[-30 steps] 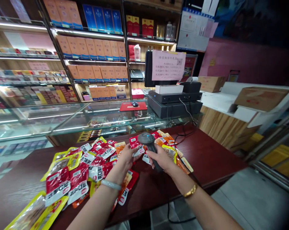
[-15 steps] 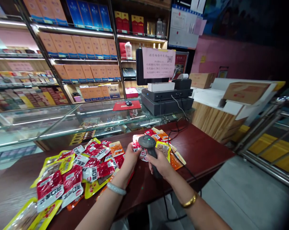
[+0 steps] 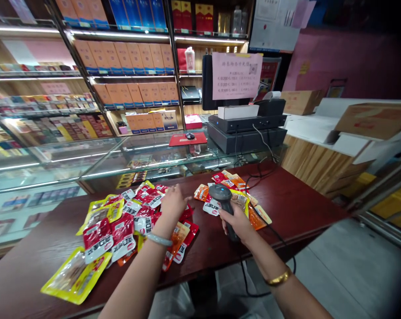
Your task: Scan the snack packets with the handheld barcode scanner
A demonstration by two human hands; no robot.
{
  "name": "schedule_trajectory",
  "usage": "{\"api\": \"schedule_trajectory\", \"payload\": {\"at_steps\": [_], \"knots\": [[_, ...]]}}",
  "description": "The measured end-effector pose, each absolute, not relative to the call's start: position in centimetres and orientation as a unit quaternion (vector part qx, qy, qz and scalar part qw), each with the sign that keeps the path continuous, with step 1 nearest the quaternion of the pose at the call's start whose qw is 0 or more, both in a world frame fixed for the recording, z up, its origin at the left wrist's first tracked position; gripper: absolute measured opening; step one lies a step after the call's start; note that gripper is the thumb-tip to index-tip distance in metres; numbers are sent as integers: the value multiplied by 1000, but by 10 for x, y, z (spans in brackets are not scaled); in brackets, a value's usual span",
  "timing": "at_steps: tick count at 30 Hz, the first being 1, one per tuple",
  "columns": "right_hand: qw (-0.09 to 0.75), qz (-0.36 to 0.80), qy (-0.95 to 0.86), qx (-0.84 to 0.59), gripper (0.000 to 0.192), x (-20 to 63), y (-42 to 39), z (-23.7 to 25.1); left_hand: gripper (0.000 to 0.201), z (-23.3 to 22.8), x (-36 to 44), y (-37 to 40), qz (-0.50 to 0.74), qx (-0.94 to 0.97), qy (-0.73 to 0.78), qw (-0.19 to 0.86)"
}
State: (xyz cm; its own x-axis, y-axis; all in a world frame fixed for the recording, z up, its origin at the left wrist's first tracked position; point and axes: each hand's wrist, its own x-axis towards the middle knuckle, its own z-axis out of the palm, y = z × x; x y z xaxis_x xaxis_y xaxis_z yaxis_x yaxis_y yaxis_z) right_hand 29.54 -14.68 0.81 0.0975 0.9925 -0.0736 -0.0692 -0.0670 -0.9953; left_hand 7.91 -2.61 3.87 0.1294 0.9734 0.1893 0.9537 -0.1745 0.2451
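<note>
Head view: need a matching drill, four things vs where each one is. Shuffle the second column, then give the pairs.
Things:
1. scanner
2. mouse
3. pink notice
4. jade bangle

Places:
A. on the left wrist
B. taped to the back of the monitor
C. gripped in the right hand
D. on the red pad on the glass counter

Pairs: 1-C, 2-D, 3-B, 4-A
</note>
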Motion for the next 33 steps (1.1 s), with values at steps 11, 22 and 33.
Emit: {"api": "schedule_trajectory", "payload": {"at_steps": [11,22,33], "knots": [[482,533,-479,-503,38,262,-153,6,95,31,58,2,31,696,718,22],[514,516,-479,-490,37,266,-155,10,34,33,70,-4,121,723,662,158],[573,542,-437,-434,46,262,-148,16,28,1,90,-39,258,699,596,298]]}}
